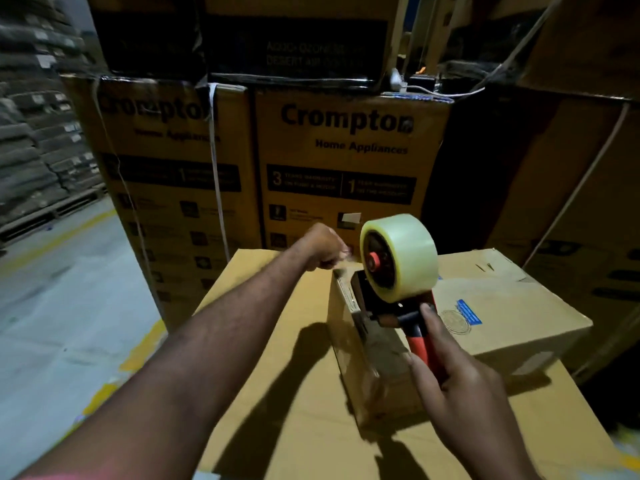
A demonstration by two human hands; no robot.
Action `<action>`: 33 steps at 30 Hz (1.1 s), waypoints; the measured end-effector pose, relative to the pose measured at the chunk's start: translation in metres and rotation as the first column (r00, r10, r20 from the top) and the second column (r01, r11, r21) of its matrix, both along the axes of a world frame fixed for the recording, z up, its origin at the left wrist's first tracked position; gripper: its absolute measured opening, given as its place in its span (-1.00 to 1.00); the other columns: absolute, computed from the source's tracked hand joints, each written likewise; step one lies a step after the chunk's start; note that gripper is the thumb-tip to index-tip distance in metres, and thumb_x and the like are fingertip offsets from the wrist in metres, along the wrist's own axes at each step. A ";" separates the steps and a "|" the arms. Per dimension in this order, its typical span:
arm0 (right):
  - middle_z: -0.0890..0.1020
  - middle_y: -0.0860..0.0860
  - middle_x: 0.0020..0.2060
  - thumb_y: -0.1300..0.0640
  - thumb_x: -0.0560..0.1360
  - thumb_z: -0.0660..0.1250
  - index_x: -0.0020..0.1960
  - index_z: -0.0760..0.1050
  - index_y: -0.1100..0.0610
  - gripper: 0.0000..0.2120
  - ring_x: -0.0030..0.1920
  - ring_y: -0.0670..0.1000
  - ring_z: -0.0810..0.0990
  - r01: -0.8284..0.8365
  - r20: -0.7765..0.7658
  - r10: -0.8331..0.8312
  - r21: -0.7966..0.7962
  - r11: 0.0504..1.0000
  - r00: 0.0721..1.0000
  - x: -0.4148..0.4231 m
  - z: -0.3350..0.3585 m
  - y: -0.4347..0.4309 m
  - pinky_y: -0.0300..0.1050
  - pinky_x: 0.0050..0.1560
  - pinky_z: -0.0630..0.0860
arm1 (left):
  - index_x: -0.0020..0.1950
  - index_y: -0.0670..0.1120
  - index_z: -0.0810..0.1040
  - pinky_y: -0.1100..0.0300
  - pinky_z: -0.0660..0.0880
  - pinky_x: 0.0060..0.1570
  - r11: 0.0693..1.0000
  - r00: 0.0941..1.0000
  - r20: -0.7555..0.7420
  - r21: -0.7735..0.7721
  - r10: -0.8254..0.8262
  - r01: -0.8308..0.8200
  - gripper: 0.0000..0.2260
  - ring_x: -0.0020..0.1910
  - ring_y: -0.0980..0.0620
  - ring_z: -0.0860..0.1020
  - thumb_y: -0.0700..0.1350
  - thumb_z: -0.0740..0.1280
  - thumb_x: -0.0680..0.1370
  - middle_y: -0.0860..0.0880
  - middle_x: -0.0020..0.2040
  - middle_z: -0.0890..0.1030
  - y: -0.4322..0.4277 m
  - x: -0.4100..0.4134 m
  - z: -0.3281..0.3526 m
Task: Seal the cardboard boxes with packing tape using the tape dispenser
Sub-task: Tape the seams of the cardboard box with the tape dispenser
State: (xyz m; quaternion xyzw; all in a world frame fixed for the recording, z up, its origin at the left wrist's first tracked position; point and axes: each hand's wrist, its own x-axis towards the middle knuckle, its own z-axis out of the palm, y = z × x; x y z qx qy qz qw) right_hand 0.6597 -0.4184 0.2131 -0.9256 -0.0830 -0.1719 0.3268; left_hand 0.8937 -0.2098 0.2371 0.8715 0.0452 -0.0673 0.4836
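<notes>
Right now, I am gripping the red handle of the tape dispenser [381, 306] in my right hand [460, 386], fingers wrapping round it and one digit stretching up towards the tape roll [398, 258]. My left hand [323, 249] is reaching out beyond the right one, fingers curled, and seems to be pinching the tape end [346, 262], though blur is hiding the grip itself. The cardboard box [502, 299] is sitting directly under the dispenser, just ahead of my right hand, on a larger carton [277, 375]. I am expecting the film to be thin, sticky and quick to fold on itself, so pinching its free edge and pulling it taut seems best. The box is looking stiff but light, likely to slide under pressure.
</notes>
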 end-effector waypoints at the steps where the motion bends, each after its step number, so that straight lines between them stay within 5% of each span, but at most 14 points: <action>1: 0.68 -0.06 0.10 0.01 0.52 0.42 0.55 0.08 -0.29 -0.25 -0.05 -0.14 0.56 0.005 0.030 -0.005 -0.002 1.000 1.000 0.001 -0.004 0.001 -0.14 0.03 0.57 | 0.05 -0.14 0.66 0.14 0.60 -0.15 0.999 0.999 0.031 0.027 0.041 -0.042 -0.86 -0.08 0.01 0.62 -0.27 0.31 0.64 -0.11 0.04 0.67 0.008 0.010 -0.004; 4: 0.72 -0.03 -0.02 0.12 0.41 0.55 0.53 0.30 -0.14 -0.22 -0.15 -0.15 0.59 0.027 0.094 -0.024 -0.032 0.999 0.995 0.003 -0.016 0.004 -0.22 -0.06 0.59 | 0.11 -0.17 0.66 0.11 0.63 -0.11 0.999 0.999 0.038 0.030 0.033 -0.034 -0.84 -0.11 0.04 0.60 -0.31 0.31 0.62 -0.12 0.04 0.65 0.028 0.031 -0.012; 8: 0.65 -0.18 -0.09 0.15 0.36 0.57 0.47 0.42 -0.08 -0.27 -0.19 -0.20 0.56 0.064 0.087 -0.065 0.013 0.998 0.994 0.003 -0.017 0.013 -0.61 -0.09 0.36 | 0.06 -0.15 0.68 0.17 0.58 -0.20 0.999 0.999 -0.013 -0.015 -0.031 0.031 -0.89 -0.10 0.01 0.59 -0.25 0.35 0.63 -0.17 0.06 0.67 0.030 0.042 -0.028; 16: 0.55 -0.30 -0.23 0.02 0.36 0.46 0.46 0.42 -0.11 -0.32 -0.32 -0.23 0.53 0.111 0.098 -0.110 -0.002 0.994 0.989 -0.005 -0.007 0.022 -0.32 -0.05 0.47 | 0.07 -0.17 0.66 0.19 0.51 -0.26 0.996 0.998 -0.004 -0.064 -0.067 0.066 -0.90 -0.20 0.06 0.53 -0.23 0.36 0.63 -0.14 -0.02 0.65 0.015 0.058 -0.042; 20: 0.46 -0.44 -0.06 0.04 0.36 0.45 0.47 0.42 -0.07 -0.32 -0.23 -0.32 0.50 0.111 0.140 -0.112 0.016 0.994 0.984 -0.006 -0.002 0.023 -0.39 0.10 0.42 | 0.05 -0.16 0.67 0.21 0.50 -0.31 0.995 0.996 -0.020 -0.054 -0.083 0.082 -0.91 -0.17 0.04 0.53 -0.23 0.37 0.62 -0.15 0.01 0.64 0.007 0.063 -0.041; 23: 0.52 -0.32 -0.08 0.05 0.37 0.47 0.47 0.42 -0.05 -0.33 -0.17 -0.24 0.53 0.114 0.143 -0.115 0.018 0.993 0.983 -0.008 -0.001 0.021 -0.41 0.19 0.36 | 0.07 -0.16 0.66 0.18 0.50 -0.29 0.996 0.996 -0.033 -0.044 -0.079 0.077 -0.92 -0.17 0.04 0.53 -0.21 0.38 0.62 -0.14 0.00 0.64 0.004 0.061 -0.046; 28: 0.56 -0.31 -0.16 0.04 0.44 0.51 0.46 0.44 -0.06 -0.39 -0.28 -0.23 0.58 0.081 0.081 -0.084 0.036 0.996 0.993 -0.015 -0.001 0.024 -0.67 -0.16 0.35 | 0.10 -0.18 0.66 0.19 0.52 -0.25 0.993 0.993 -0.075 -0.074 -0.096 0.090 -0.89 -0.10 0.03 0.56 -0.19 0.39 0.61 -0.15 0.04 0.64 0.006 0.058 -0.056; 33: 0.57 -0.22 -0.21 0.08 0.33 0.50 0.45 0.45 0.00 -0.31 -0.29 -0.17 0.59 0.079 0.070 -0.078 -0.002 0.997 0.994 -0.017 0.003 0.029 -0.67 -0.10 0.32 | 0.09 -0.18 0.66 0.22 0.48 -0.33 0.990 0.991 -0.089 -0.103 -0.102 0.092 -0.90 -0.19 0.05 0.52 -0.21 0.40 0.62 -0.11 -0.08 0.61 0.008 0.057 -0.058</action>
